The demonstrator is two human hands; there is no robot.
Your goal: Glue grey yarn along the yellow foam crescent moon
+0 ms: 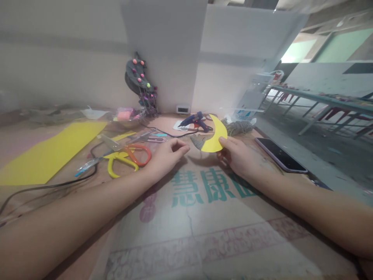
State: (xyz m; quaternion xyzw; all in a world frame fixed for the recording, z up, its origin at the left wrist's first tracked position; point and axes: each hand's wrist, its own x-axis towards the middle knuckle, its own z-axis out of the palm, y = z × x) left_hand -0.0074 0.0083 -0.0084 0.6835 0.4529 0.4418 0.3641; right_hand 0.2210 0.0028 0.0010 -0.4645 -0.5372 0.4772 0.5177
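Yellow paper moon (218,140) is held up over the table (171,125), pinched by the right hand (240,158). The left hand (165,156) is curled beside it; what is inside cannot be seen.

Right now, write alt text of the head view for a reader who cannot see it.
The right hand pinches a yellow paper crescent above a table, and the left hand rests curled beside orange and yellow scissors. A glue gun lies behind, a phone at right, a yellow sheet at left.
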